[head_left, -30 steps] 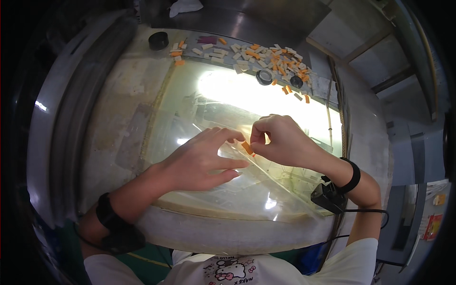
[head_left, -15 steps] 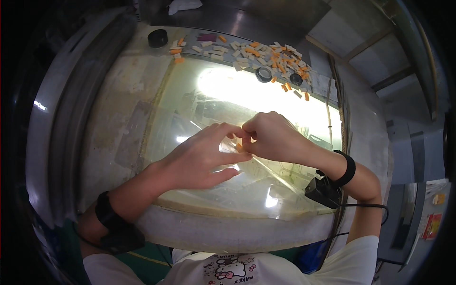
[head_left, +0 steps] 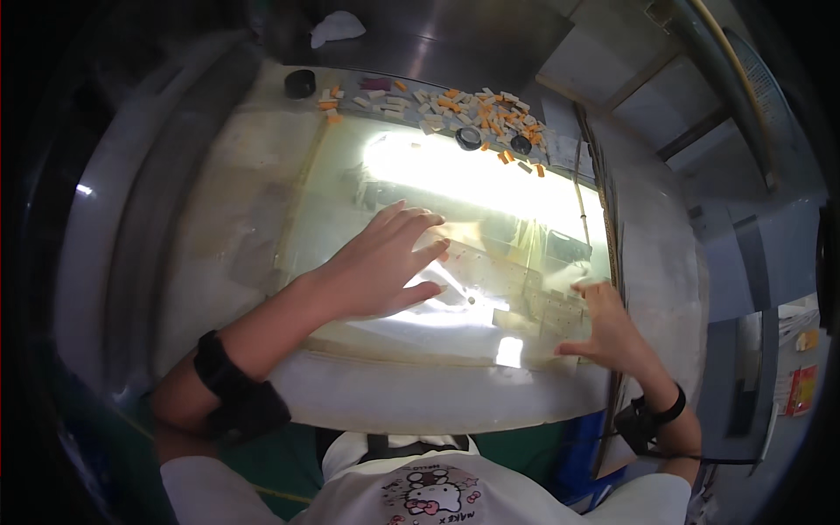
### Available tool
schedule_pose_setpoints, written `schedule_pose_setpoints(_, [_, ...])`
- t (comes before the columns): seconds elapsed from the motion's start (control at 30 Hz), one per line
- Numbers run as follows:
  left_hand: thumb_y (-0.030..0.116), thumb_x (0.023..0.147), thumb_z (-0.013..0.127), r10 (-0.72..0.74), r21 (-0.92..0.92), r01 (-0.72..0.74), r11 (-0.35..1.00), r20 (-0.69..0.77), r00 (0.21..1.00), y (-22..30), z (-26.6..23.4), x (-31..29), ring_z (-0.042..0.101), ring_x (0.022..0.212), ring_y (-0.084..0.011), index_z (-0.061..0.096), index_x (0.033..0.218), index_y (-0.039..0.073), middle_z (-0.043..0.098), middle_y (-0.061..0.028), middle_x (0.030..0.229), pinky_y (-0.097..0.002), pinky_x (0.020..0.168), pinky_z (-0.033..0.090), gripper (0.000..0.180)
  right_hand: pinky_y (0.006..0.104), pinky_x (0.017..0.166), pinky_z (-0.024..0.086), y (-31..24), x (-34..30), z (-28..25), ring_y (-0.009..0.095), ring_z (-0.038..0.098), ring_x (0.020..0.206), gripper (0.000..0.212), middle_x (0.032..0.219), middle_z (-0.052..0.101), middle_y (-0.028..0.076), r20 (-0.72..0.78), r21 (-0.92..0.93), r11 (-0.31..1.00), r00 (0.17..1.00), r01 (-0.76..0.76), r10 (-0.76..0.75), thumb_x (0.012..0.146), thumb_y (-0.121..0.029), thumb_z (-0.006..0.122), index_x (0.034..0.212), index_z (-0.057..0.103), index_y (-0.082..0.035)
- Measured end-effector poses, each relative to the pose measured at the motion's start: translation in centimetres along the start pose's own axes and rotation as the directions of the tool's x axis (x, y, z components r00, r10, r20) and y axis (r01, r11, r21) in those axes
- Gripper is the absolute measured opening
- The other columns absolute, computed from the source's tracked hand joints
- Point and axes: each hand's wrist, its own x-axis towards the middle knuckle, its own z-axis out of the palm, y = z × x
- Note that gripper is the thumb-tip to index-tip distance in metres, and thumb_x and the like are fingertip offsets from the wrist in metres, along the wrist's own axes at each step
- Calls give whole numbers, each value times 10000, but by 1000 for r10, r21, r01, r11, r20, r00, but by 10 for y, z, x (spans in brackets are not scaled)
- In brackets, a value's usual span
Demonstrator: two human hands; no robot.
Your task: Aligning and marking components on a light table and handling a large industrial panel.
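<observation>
My left hand (head_left: 385,262) hovers over the middle of a glossy, lit work surface (head_left: 337,197), fingers spread and thumb apart. A small orange piece (head_left: 444,255) shows at its fingertips; whether it is gripped cannot be made out. Farther right, my right hand (head_left: 608,332) is open, with thumb and index finger well apart. A pale translucent blur (head_left: 569,278) lies by its fingertips, too smeared to name. Beneath the hands, a clear sheet (head_left: 472,271) with small specks reflects bright light.
A heap of small orange and cream blocks (head_left: 499,114) lies along the far edge. Near it are a round clear-and-black container (head_left: 468,138), a small black round piece (head_left: 521,144) and a black cylinder (head_left: 300,84). A white cloth (head_left: 337,29) lies farther back.
My hands were together over the middle, fingers meeting. They have parted: the right moved right and toward me and its fingers opened. My left fingers have spread. The view has shifted slightly.
</observation>
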Motion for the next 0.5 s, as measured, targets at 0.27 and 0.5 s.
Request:
schedule_pose_setpoints(0.27, [458, 781, 501, -91, 31, 89, 996, 65, 994, -7, -7, -3, 335, 1152, -339, 494, 1159, 66, 404, -192, 1200, -452, 973, 242, 544, 341, 816, 384, -1, -17, 18, 311, 421, 949, 624, 1009, 407, 186, 83, 100, 958, 962, -267, 260, 538, -228, 741, 1026, 456, 36])
schedule_pose_setpoints(0.5, [316, 554, 705, -259, 184, 238, 954, 98, 961, -104, -51, -12, 439, 1032, -304, 565, 1026, 91, 488, -134, 1044, -390, 900, 338, 542, 322, 705, 451, -22, -47, 11, 266, 499, 865, 524, 959, 405, 118, -586, 262, 964, 800, 35, 130, 588, 59, 627, 1044, 398, -66])
